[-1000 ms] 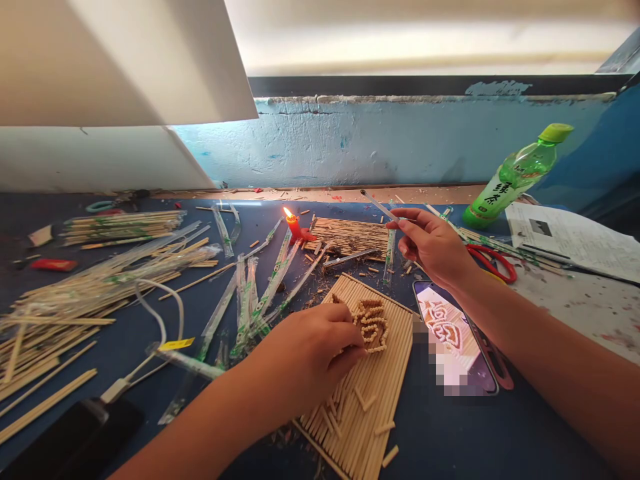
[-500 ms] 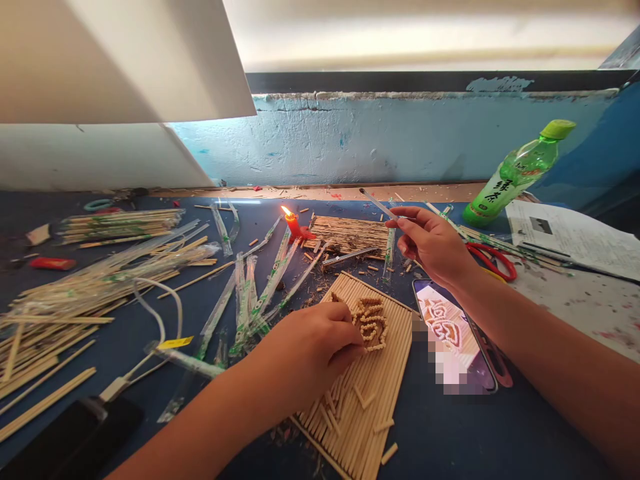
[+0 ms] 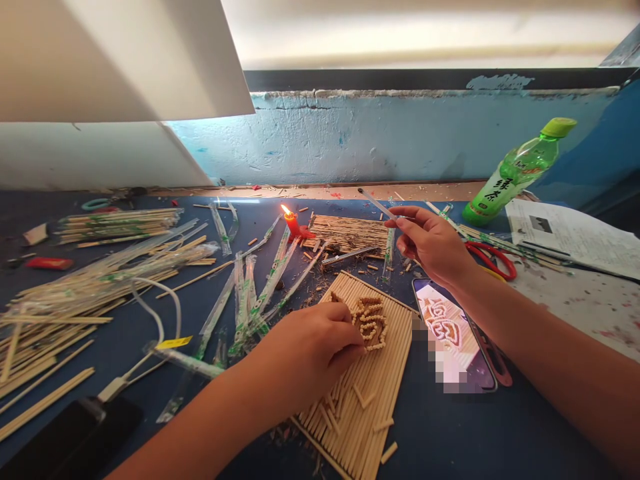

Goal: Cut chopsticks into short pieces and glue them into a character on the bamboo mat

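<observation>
My left hand (image 3: 305,353) rests with fingers curled on a mat of bamboo sticks (image 3: 377,393), its fingertips pressed against a small cluster of short stick pieces (image 3: 371,323) standing on the mat. My right hand (image 3: 433,243) is raised above the table and pinches a thin clear glue stick (image 3: 376,203) that points up and left toward a lit red candle (image 3: 293,225). A phone (image 3: 450,337) showing a picture of a stick pattern lies to the right of the mat, below my right wrist.
Loose chopsticks and plastic wrappers (image 3: 100,273) cover the left of the blue table. A second stick mat (image 3: 350,233) lies behind the candle. Red scissors (image 3: 493,260), a green bottle (image 3: 517,170) and papers (image 3: 570,237) are at the right. A white cable (image 3: 160,320) and dark phone (image 3: 65,443) lie near left.
</observation>
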Available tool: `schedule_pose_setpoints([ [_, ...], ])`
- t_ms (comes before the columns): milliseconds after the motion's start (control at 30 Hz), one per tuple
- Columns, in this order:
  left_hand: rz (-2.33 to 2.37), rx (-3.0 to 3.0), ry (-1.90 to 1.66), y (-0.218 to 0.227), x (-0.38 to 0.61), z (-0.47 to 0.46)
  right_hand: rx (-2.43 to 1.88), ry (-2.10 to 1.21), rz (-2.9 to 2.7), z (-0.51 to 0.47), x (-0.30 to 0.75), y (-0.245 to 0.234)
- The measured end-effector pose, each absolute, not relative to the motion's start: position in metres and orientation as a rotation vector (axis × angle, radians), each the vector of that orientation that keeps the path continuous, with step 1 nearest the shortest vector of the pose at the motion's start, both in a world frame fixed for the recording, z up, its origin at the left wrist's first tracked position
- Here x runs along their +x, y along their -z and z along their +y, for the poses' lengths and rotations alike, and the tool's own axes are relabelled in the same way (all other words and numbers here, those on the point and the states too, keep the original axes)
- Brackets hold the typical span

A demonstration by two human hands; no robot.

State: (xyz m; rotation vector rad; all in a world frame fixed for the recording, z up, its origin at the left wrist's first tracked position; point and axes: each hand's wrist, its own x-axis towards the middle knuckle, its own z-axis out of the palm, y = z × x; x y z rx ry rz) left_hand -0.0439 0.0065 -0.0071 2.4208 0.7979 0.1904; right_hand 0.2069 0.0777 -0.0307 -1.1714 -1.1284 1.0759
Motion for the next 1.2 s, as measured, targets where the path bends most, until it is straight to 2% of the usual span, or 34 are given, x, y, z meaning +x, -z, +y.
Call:
schedule_pose_setpoints([
  [1200,0.853,2.364,-0.196,0.0118,-0.0394,0.0024,-1.171,-1.106,-1.127,0.0774,0.2066,0.0333],
])
